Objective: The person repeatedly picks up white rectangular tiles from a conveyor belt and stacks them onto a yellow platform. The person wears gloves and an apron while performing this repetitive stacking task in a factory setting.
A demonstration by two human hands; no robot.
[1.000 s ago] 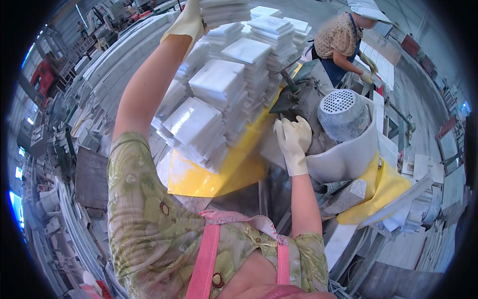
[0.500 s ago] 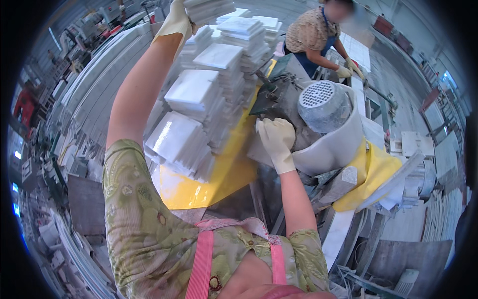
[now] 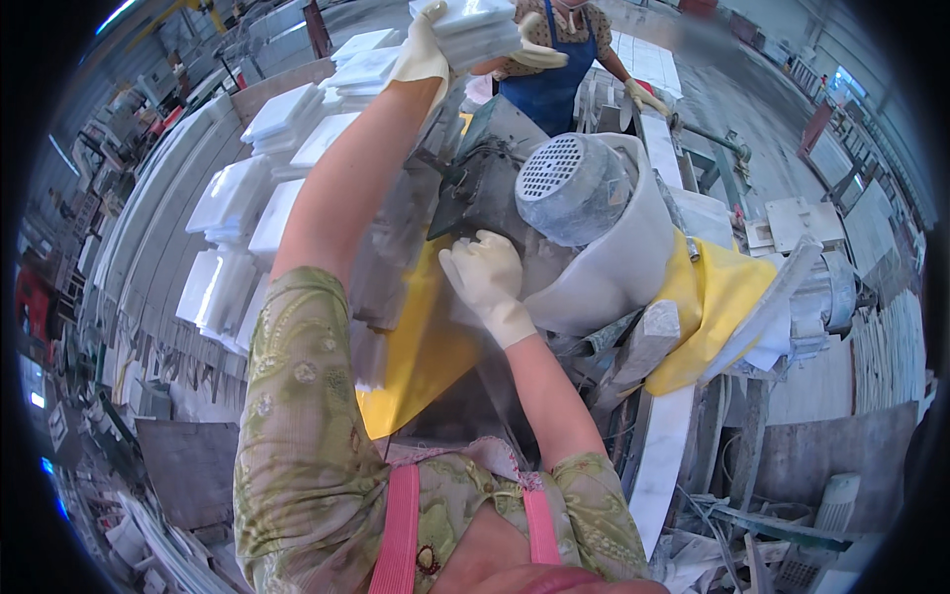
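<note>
My left hand (image 3: 421, 51), in a pale glove, reaches far up at the top of the view. Its fingers are closed against the left end of a stack of white stone tiles (image 3: 473, 42). At the stack's other end is a co-worker's open gloved hand (image 3: 539, 48). My right hand (image 3: 483, 272), also gloved, has its fingers curled in beside the grey motor (image 3: 569, 193) of a dusty machine. Whatever those fingers hold, if anything, is hidden. Below that hand hangs a yellow sheet (image 3: 416, 366).
Further stacks of white tiles (image 3: 223, 203) stand left of my left arm. The co-worker in a blue apron (image 3: 549, 84) stands behind the machine. A second yellow cloth (image 3: 717, 297) drapes over machinery at right, above a long white stone strip (image 3: 663, 465).
The view has turned, so the tile stacks and machine appear further left. My left hand has swung right with the tile stack. The co-worker has straightened and brought one hand beside that stack.
</note>
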